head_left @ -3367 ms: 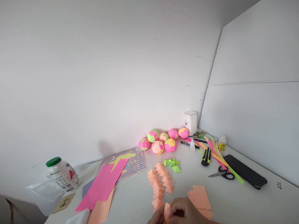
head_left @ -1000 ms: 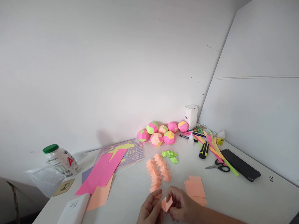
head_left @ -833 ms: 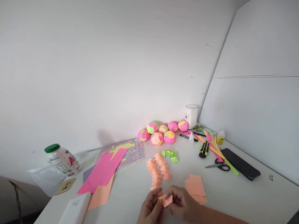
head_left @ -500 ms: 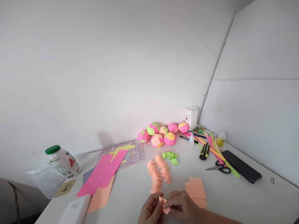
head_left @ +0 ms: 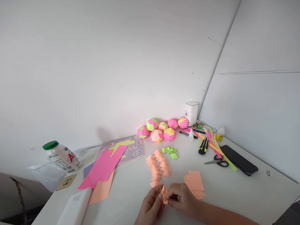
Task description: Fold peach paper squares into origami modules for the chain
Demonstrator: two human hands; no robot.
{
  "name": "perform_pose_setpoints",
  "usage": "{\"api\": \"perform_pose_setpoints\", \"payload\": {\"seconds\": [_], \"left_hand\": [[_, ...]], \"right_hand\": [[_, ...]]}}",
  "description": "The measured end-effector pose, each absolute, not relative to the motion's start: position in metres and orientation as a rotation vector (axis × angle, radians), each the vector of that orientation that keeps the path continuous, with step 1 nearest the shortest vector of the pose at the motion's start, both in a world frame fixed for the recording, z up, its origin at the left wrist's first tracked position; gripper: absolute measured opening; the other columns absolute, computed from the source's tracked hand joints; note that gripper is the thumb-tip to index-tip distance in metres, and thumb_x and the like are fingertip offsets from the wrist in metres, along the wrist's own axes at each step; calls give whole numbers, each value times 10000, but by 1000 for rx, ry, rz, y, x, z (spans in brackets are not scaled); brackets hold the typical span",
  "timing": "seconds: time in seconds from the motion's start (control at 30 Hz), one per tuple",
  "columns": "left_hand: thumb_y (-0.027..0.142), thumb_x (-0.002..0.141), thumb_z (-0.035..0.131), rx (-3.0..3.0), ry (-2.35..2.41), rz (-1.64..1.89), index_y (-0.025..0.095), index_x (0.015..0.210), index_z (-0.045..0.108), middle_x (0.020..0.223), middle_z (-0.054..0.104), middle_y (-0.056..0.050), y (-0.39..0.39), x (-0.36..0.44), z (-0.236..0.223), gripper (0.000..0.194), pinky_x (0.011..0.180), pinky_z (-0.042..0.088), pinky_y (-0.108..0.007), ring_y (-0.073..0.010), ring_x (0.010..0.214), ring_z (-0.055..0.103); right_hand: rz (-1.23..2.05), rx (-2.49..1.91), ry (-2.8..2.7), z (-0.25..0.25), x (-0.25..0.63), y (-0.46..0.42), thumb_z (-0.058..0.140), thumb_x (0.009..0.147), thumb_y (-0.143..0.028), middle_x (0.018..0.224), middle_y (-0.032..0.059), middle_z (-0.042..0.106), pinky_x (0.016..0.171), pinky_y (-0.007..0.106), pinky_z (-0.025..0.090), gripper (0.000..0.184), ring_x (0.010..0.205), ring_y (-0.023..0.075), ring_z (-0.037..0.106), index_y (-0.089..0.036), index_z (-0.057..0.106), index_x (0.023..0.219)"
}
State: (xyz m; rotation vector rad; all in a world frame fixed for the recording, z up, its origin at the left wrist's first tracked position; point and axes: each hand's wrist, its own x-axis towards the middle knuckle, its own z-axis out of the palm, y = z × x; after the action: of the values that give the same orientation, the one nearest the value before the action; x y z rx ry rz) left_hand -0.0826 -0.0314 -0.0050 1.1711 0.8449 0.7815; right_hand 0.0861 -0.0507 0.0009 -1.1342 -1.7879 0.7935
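Note:
Near the front of the white table, my left hand (head_left: 151, 206) pinches a small folded piece of peach paper (head_left: 164, 195) between thumb and fingers. My right hand (head_left: 180, 198) grips the same piece from its right side, fingers curled. Just beyond my hands run two rows of folded peach paper units (head_left: 154, 170), overlapping one another. Several folded green paper units (head_left: 170, 152) lie behind them. To the right of my right hand is a loose stack of flat peach paper (head_left: 195, 184).
Several faceted paper balls (head_left: 156, 136) sit against the wall. Scissors (head_left: 217, 161), a box cutter (head_left: 203, 146), a black phone case (head_left: 239, 160) and paper strips lie right. Pink sheets (head_left: 103, 168), a white power bank (head_left: 74, 206) and a green-capped bottle (head_left: 62, 156) are left.
The folded peach piece has turned more upright between my fingers. Both hands still hold it. The whole view has shifted slightly, with the table's things appearing higher.

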Motion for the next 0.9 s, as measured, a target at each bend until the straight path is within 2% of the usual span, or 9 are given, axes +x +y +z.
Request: {"api": "perform_pose_setpoints", "payload": {"seconds": [0.13, 0.23, 0.5, 0.7, 0.9], "left_hand": [[597, 724, 591, 1174, 813, 720, 152, 1151, 495, 661, 557, 11, -34, -84, 5, 624, 506, 355, -233, -101, 510, 468], [571, 707, 626, 1194, 814, 721, 153, 1117, 511, 643, 525, 32, -35, -84, 11, 597, 510, 352, -229, -94, 512, 456], [486, 769, 602, 1147, 828, 747, 164, 1077, 529, 651, 512, 39, -34, -87, 11, 452, 509, 358, -225, -88, 514, 452], [517, 727, 635, 1182, 837, 761, 156, 1009, 562, 628, 447, 56, -32, -86, 11, 464, 491, 329, -214, -75, 495, 413], [512, 755, 607, 1196, 838, 751, 167, 1017, 560, 630, 453, 53, -34, -88, 9, 436, 503, 328, -215, -80, 507, 407]], "right_hand": [[720, -1097, -1781, 3, 86, -51, 578, 755, -149, 642, 19, 604, 550, 234, 442, 93, 594, 135, 554, -175, 657, 716], [717, -1077, -1830, 4, 87, -51, 569, 792, -197, 668, 24, 616, 569, 247, 455, 99, 597, 136, 559, -181, 648, 734], [754, -1023, -1862, 6, 90, -50, 532, 859, -306, 706, 41, 631, 597, 269, 487, 200, 626, 141, 580, -185, 681, 803], [784, -960, -1886, 8, 90, -49, 544, 859, -341, 738, 57, 632, 646, 289, 506, 232, 689, 158, 597, -181, 702, 802], [828, -958, -1895, 10, 91, -49, 525, 868, -346, 762, 60, 624, 642, 292, 501, 246, 681, 154, 588, -182, 698, 806]]}}
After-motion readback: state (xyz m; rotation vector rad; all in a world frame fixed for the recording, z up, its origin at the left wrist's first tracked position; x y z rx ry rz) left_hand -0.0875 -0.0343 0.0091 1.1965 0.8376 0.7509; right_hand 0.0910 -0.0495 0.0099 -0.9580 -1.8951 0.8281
